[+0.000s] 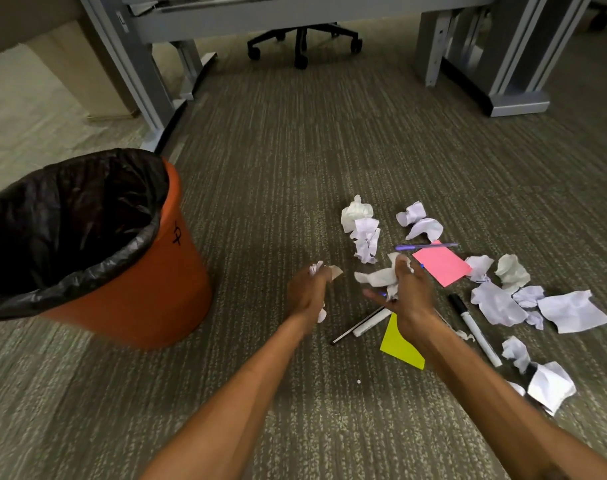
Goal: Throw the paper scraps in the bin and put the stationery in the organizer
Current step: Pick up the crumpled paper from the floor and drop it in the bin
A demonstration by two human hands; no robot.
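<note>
My left hand is closed around crumpled white paper scraps, which poke out above and below the fist. My right hand grips another crumpled paper scrap. Both hands hover over the carpet, to the right of an orange bin lined with a black bag. Several more paper scraps lie scattered on the right. Among them are a pink sticky note, a yellow sticky note, a purple pen, a black-capped white marker and another marker with a thin black pen. No organizer is in view.
Grey desk legs stand at the back left and a grey desk leg at the back right. An office chair base sits between them. Striped grey-green carpet covers the floor.
</note>
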